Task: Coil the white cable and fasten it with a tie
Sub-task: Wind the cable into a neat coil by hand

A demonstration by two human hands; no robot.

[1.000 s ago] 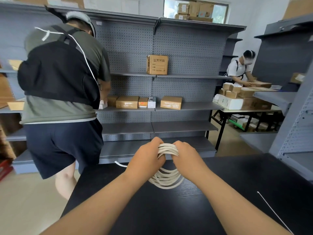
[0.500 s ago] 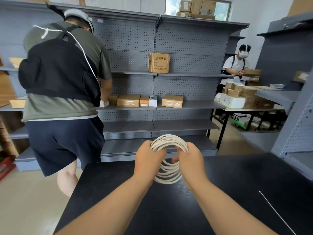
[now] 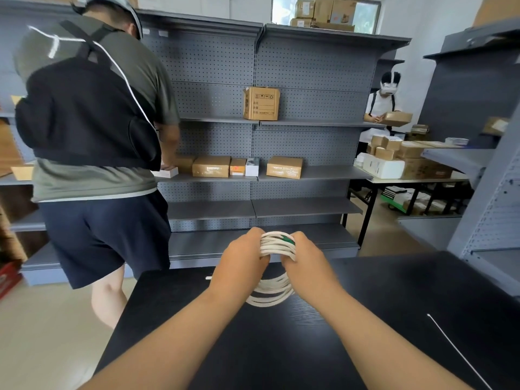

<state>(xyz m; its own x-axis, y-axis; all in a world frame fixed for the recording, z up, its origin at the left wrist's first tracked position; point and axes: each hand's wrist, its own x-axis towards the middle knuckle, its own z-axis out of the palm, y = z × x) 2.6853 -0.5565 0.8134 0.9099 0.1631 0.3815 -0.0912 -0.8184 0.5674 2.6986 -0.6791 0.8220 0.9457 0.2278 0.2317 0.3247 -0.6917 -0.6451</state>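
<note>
The white cable (image 3: 274, 247) is wound into a coil of several loops and hangs upright above the black table (image 3: 281, 347). My left hand (image 3: 239, 267) grips the coil's left side and my right hand (image 3: 308, 267) grips its right side. The top strands bunch together between my fists, with a small green bit showing near my right fingers. The lower loops hang below my hands, close to the table. A thin white tie (image 3: 457, 350) lies on the table at the right, apart from both hands.
A person in a grey shirt and dark shorts (image 3: 92, 136) stands close at the table's far left corner, facing grey shelves (image 3: 281, 175) with cardboard boxes. Another person (image 3: 387, 105) holds a box at the back right. A grey rack (image 3: 492, 192) stands to the right.
The round coil has been squeezed flatter between my hands, which have moved closer together. The loose cable end has been drawn in. The person at the back right has stood up holding a box.
</note>
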